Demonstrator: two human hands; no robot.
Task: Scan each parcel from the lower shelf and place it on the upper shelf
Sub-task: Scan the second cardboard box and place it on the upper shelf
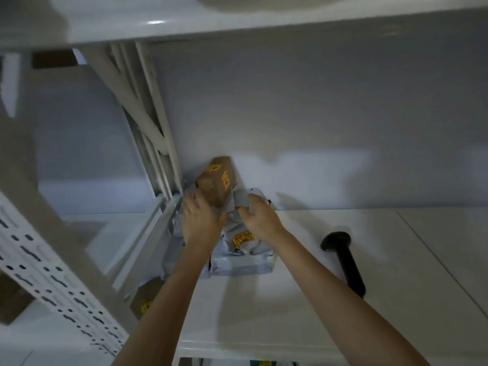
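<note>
A small brown cardboard parcel (pixel 217 180) with yellow labels stands tilted at the back left of the white shelf (pixel 369 260). In front of it lies a crumpled grey poly-bag parcel (pixel 243 249) with a yellow label. My left hand (pixel 202 220) rests flat on the bag's left side, fingers touching the base of the brown parcel. My right hand (pixel 260 216) is clenched on the bag's bunched upper edge. A black handheld scanner (pixel 343 260) lies on the shelf to the right of my right forearm.
A white perforated shelf upright (pixel 60 276) crosses the left foreground. Diagonal braces (pixel 148 122) rise behind the parcels. Another shelf board (pixel 237 22) hangs overhead. A brown box (pixel 144 299) with a yellow label sits lower left, below shelf level. The view is blurred.
</note>
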